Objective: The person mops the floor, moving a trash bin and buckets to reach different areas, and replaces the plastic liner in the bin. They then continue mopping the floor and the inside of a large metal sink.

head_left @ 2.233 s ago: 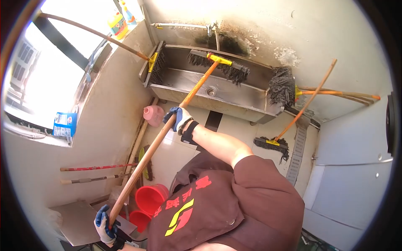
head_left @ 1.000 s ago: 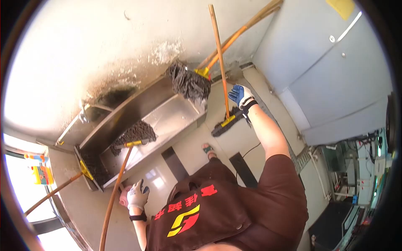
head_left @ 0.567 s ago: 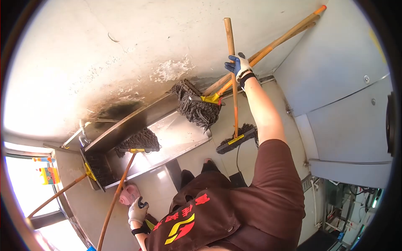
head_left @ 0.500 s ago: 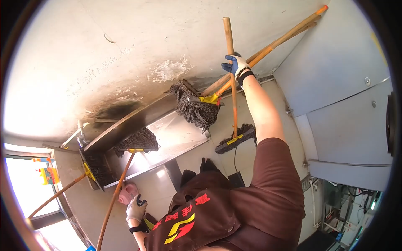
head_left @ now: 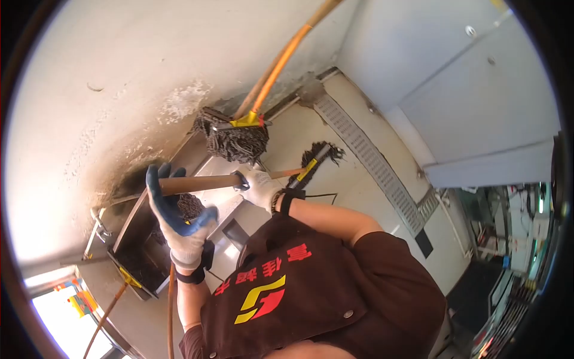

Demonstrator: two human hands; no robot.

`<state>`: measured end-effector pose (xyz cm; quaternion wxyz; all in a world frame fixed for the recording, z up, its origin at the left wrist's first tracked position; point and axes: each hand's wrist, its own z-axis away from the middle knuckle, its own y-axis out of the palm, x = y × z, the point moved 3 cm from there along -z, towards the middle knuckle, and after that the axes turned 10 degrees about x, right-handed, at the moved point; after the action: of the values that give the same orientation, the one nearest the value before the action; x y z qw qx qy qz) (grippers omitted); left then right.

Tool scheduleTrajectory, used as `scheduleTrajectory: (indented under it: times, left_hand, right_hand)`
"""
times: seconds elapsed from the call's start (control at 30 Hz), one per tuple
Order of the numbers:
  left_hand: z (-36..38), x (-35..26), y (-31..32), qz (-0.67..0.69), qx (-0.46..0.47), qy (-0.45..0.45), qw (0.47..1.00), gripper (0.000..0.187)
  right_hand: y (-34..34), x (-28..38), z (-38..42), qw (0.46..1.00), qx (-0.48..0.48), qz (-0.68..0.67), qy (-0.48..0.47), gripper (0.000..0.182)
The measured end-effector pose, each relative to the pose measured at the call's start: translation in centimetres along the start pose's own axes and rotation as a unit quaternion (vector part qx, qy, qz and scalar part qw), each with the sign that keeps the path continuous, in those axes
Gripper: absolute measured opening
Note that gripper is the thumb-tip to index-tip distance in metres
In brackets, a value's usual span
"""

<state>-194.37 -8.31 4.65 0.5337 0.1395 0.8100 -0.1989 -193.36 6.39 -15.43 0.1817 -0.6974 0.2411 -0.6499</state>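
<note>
My right hand [head_left: 258,186], in a white glove with a blue palm, is wrapped around the wooden handle of a mop [head_left: 203,183]. The mop's dark string head [head_left: 312,161], with a yellow clamp, rests on the tiled floor beyond that hand. My left hand [head_left: 179,218], gloved alike, is at the handle's free end with its fingers spread and the thumb apart. Behind the hands, a second string mop [head_left: 236,134] has its head over the metal trough and its handle toward the wall.
The metal trough [head_left: 134,224] runs along the stained wall, with another mop head [head_left: 190,206] in it. A broom-like mop [head_left: 128,278] leans at its left end, near a pipe with a tap [head_left: 100,224]. A drain grate [head_left: 371,155] crosses the floor at right, beside pale cabinets [head_left: 478,102].
My left hand has risen from beside a pink container to the handle's end. My right hand has brought the mop closer, tilting its handle leftward. The view has turned.
</note>
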Motion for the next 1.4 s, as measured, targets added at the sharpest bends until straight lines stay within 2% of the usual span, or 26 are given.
scheduleTrajectory:
  times: [0.03,0.07,0.1,0.2,0.3,0.37,0.43,0.5,0.53,0.57,0.63,0.67,0.77,0.83,0.87,0.9,0.93,0.97,1.03,1.1,1.13,1.17,1.2,1.23,1.3,1.4]
  left_hand:
    - [0.8,0.1,0.3,0.046,-0.022,0.01,0.999,0.079]
    - [1.2,0.0,0.2,0.032,-0.028,-0.003,0.999,0.072]
    - [1.6,-0.1,0.0,0.019,-0.032,-0.016,0.999,0.065]
    - [3.0,-1.8,-0.1,0.025,0.064,-0.038,0.997,0.047]
    - [5.9,-4.2,-0.2,0.056,0.183,-0.108,0.976,0.033]
    - [8.3,-5.4,-0.4,0.016,0.271,0.018,0.962,0.039]
    - [10.3,-7.3,-0.7,0.02,0.324,0.07,0.943,0.036]
    - [11.3,-9.2,-1.5,-0.004,0.342,0.066,0.937,0.033]
    - [11.4,-10.3,-1.7,0.014,0.38,0.104,0.919,0.033]
    - [11.5,-11.4,-2.0,0.029,0.417,0.143,0.897,0.033]
    - [11.7,-13.6,-2.5,0.022,0.443,0.221,0.868,0.026]
    - [11.8,-14.2,-2.8,0.041,0.447,0.243,0.86,0.024]
    - [11.7,-14.5,-3.8,0.041,0.469,0.289,0.834,0.024]
    - [11.5,-14.6,-3.4,0.057,0.431,0.298,0.85,0.02]
    - [12.1,-13.8,-2.8,0.092,0.34,0.282,0.892,0.022]
    - [11.4,-13.4,-2.0,0.093,0.342,0.282,0.892,0.022]
    - [10.6,-12.9,-1.4,0.119,0.375,0.307,0.867,0.024]
    - [10.0,-12.6,-0.3,0.144,0.406,0.332,0.839,0.026]
    - [8.5,-12.3,2.8,0.161,0.384,0.308,0.855,0.029]
    - [6.1,-12.3,7.4,0.134,0.513,0.249,0.811,0.029]
    - [6.3,-12.2,10.7,0.167,0.399,0.211,0.877,0.026]
    - [4.4,-12.0,13.8,0.176,0.472,0.224,0.834,0.02]
    - [2.9,-11.6,16.3,0.157,0.52,0.196,0.816,0.018]
    - [1.6,-11.0,18.8,0.136,0.568,0.165,0.795,0.018]
    - [-0.4,-9.5,24.6,0.103,0.599,0.13,0.783,0.021]
    - [-2.5,-5.7,33.4,0.005,0.621,0.085,0.779,0.022]
  right_hand:
    - [0.3,0.1,1.2,0.999,-0.033,0.02,-0.011,0.038]
    - [-0.4,0.3,2.3,0.994,-0.023,-0.103,-0.015,0.038]
    - [0.0,-0.1,3.4,0.865,0.094,-0.484,0.098,0.042]
    - [-0.6,-2.6,8.6,0.759,-0.11,-0.601,0.225,0.046]
    - [2.3,-9.5,13.2,0.605,-0.143,-0.665,0.413,0.054]
    - [6.1,-13.4,14.5,0.346,-0.114,-0.835,0.411,0.061]
    - [6.0,-10.8,14.9,0.364,-0.254,-0.77,0.459,0.059]
    - [8.5,-13.3,15.8,0.337,-0.195,-0.802,0.452,0.046]
    - [8.9,-12.6,15.9,0.4,-0.239,-0.747,0.475,0.023]
    - [9.3,-11.8,16.4,0.4,-0.242,-0.748,0.471,0.023]
    - [8.1,-9.0,15.7,0.409,-0.228,-0.829,0.306,0.019]
    - [7.4,-8.2,15.8,0.345,-0.243,-0.845,0.327,0.02]
    - [6.0,-8.4,15.4,0.386,-0.301,-0.839,0.238,0.02]
    - [4.9,-9.6,16.2,0.379,-0.31,-0.845,0.217,0.019]
    - [4.0,-10.5,16.3,0.384,-0.311,-0.856,0.15,0.018]
    - [2.7,-11.6,16.5,0.389,-0.309,-0.864,0.082,0.017]
    - [-0.2,-10.2,17.4,0.367,-0.331,-0.857,0.143,0.017]
    - [-2.0,-11.3,18.0,0.407,-0.346,-0.834,0.137,0.018]
    - [-6.3,-13.8,19.1,0.373,-0.381,-0.842,0.08,0.02]
    - [-11.3,-17.7,20.0,0.386,-0.375,-0.84,0.066,0.026]
    - [-14.4,-18.5,20.5,0.361,-0.389,-0.842,0.102,0.03]
    - [-16.8,-21.1,20.9,0.36,-0.406,-0.836,0.078,0.03]
    - [-19.2,-23.9,21.6,0.408,-0.403,-0.817,0.066,0.028]
    - [-21.6,-26.5,22.0,0.387,-0.399,-0.828,0.073,0.028]
    - [-24.7,-33.3,22.8,0.388,-0.354,-0.85,0.033,0.024]
    - [-27.8,-34.7,22.7,0.38,-0.44,-0.803,0.13,0.021]
